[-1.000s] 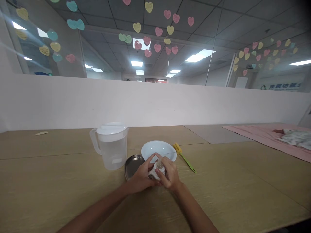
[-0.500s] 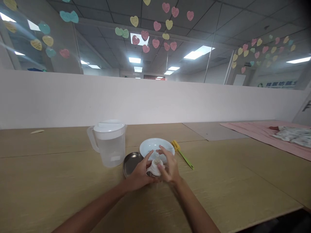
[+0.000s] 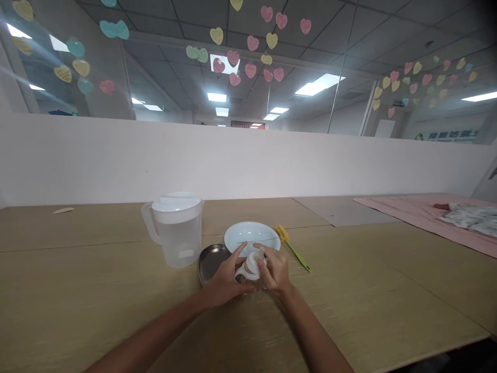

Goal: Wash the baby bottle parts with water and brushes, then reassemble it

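Observation:
A small baby bottle with a white collar, side handle and pale teat is between my hands at the table's middle. My left hand is closed around the bottle's left side, thumb near the clear lower part. Bent fingers of my right hand grip the top, by the teat and collar; the fingertips partly cover it. Just beyond stands a white bowl. A round steel dish lies beside my left hand, partly hidden by it.
At the left stands a lidded clear plastic pitcher with liquid inside. A yellow-headed bottle brush with a green handle lies right of the bowl. Farther right, a pink cloth bears patterned fabric. A white wall runs behind the table.
The bottle's top has tilted to the right. My right hand's fingers have curled in and closed on the teat and collar area, having been more spread before.

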`<state>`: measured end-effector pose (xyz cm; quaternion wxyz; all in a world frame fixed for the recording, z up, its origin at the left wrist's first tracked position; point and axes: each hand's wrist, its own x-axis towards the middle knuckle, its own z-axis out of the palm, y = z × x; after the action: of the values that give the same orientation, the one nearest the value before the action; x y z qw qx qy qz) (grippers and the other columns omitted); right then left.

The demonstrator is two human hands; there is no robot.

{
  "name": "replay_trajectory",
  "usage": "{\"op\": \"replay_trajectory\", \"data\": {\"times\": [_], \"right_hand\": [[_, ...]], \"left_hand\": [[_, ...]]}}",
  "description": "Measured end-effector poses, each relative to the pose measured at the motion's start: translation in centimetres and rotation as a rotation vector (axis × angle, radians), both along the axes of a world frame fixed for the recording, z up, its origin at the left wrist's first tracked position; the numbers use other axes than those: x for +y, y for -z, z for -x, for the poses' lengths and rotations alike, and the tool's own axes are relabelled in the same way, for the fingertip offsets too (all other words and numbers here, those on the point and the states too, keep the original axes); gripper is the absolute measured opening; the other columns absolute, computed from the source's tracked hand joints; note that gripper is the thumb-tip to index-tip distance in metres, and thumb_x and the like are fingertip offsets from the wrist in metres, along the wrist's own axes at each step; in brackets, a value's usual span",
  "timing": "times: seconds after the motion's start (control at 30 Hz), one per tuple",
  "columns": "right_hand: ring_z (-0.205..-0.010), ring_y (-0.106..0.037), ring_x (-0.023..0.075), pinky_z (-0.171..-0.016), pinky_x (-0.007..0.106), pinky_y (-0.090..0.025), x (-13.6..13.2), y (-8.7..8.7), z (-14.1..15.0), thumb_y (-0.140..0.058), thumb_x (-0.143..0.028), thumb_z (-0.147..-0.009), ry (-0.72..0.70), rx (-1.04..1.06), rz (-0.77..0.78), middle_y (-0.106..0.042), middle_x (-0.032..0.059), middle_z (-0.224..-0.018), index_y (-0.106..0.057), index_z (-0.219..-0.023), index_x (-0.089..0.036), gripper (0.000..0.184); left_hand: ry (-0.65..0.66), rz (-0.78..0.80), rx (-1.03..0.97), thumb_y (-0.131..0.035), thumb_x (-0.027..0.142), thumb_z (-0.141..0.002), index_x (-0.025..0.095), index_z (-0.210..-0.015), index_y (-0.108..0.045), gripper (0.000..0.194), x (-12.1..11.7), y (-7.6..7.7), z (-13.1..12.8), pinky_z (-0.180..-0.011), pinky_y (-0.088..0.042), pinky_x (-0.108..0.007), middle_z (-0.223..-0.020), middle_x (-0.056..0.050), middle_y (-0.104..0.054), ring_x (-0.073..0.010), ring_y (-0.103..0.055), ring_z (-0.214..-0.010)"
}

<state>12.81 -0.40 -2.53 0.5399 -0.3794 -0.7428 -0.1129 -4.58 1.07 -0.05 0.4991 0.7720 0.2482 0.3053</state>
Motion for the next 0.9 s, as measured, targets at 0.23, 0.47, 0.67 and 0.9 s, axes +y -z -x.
{"op": "replay_trajectory", "data": {"times": [0.23,0.47,0.67,0.9], "right_hand": [[-0.080,-0.061,0.0211,-0.071,0.034,-0.048,-0.7,-1.0,1.9,-0.054,-0.036,-0.079,0.021,0.109,0.028,-0.066,0.0093,-0.086,-0.060,-0.097,-0.016,0.028],[-0.061,-0.056,0.0127,-0.057,0.028,-0.049,0.5,-3.7,0.8,-0.067,-0.040,-0.068,-0.314,0.809,0.439,-0.064,0.0044,-0.088,-0.061,-0.102,-0.018,0.041],[-0.066,-0.056,0.0099,-0.062,0.027,-0.049,2.0,-6.1,-1.7,-0.072,-0.041,-0.064,-0.538,1.195,0.328,-0.061,0.0010,-0.090,-0.059,-0.101,-0.022,0.044],[-0.073,-0.059,0.0110,-0.074,0.030,-0.052,4.4,-3.8,-2.4,-0.077,-0.035,-0.059,-0.567,1.386,0.319,-0.062,-0.0014,-0.083,-0.057,-0.095,-0.021,0.043]], "left_hand": [[-0.004,-0.021,-0.017,-0.073,0.016,-0.060,0.022,-0.142,-0.011,0.103,-0.1,0.1,0.0,-0.085,-0.044,-0.033,-0.119,-0.010,-0.057,-0.0231,-0.055,-0.103],[-0.026,-0.031,0.005,-0.077,0.025,-0.059,0.022,-0.141,-0.017,0.102,-0.1,0.2,0.1,-0.098,-0.036,-0.039,-0.125,-0.011,-0.054,-0.0252,-0.050,-0.114],[-0.041,-0.046,0.024,-0.076,0.023,-0.059,0.023,-0.140,-0.020,0.099,-0.2,0.0,0.1,-0.097,-0.037,-0.039,-0.123,-0.011,-0.056,-0.0254,-0.052,-0.112],[-0.022,-0.028,0.007,-0.076,0.022,-0.060,0.022,-0.140,-0.020,0.098,-0.4,-0.1,0.1,-0.096,-0.038,-0.035,-0.123,-0.010,-0.056,-0.0234,-0.052,-0.111]]}}
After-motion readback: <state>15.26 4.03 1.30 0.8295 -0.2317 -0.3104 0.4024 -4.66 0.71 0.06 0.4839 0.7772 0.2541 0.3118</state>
